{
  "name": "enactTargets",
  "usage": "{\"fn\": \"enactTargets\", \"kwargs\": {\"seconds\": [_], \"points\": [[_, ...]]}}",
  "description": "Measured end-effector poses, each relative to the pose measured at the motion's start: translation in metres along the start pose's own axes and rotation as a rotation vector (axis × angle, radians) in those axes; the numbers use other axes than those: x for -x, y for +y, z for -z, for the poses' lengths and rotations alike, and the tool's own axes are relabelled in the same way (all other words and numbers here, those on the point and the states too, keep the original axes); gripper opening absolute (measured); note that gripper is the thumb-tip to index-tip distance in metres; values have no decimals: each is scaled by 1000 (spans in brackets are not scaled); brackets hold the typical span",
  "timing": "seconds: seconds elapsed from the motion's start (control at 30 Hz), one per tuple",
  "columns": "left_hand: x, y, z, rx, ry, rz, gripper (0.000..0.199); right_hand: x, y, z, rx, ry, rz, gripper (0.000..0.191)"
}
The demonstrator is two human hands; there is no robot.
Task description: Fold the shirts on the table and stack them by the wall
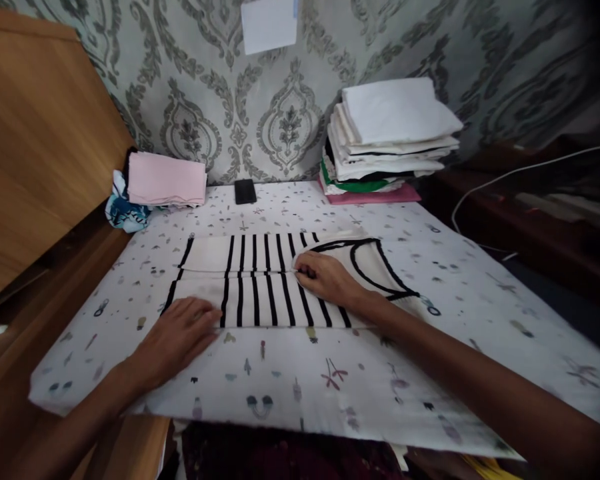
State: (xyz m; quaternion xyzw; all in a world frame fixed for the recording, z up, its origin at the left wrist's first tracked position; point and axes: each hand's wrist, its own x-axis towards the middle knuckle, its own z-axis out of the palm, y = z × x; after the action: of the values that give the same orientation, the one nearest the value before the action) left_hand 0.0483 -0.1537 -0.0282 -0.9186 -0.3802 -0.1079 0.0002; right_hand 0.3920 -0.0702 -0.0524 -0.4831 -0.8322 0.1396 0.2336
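A white sleeveless top (pixel 260 300) with black stripes and black neck and armhole trim lies on the table, its neck end to the right. Its sides are folded inward, and their edges meet along the middle. My left hand (pixel 185 330) lies with fingers stretched out at the near left corner of the top. Over the middle, my right hand (pixel 325 275) has its fingers closed in a pinch on the folded edge. Its palm and wrist cover part of the stripes.
A tall stack of folded clothes (pixel 390 140) stands at the back right. Pink folded cloth (pixel 167 179), a blue patterned cloth (pixel 125 207) and a black wallet-like object (pixel 245 192) lie along the back. A wooden panel (pixel 50 133) borders the left; a white cable (pixel 480 180) hangs at right.
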Motion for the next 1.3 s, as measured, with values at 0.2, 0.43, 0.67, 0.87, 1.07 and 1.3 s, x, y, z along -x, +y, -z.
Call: {"fn": "enactTargets", "kwargs": {"seconds": [0.2, 0.43, 0.67, 0.87, 1.07, 1.3], "points": [[5, -1, 6, 26, -140, 18, 33, -5, 0, 8, -108, -52, -35, 9], [-36, 12, 18, 175, -118, 7, 31, 13, -13, 17, -10, -18, -53, 23], [-113, 33, -19, 219, -61, -105, 45, 101, 17, 63, 150, 271, -287, 29], [-131, 34, -51, 157, -72, -142, 59, 145, 35, 73, 13, 331, -569, 31], [-130, 31, -59, 95, -116, -187, 62, 147, 28, 63, 66, 433, -575, 25], [-130, 28, -61, 26, -56, -230, 64, 154, 38, 64, 114, 376, -669, 24]]}}
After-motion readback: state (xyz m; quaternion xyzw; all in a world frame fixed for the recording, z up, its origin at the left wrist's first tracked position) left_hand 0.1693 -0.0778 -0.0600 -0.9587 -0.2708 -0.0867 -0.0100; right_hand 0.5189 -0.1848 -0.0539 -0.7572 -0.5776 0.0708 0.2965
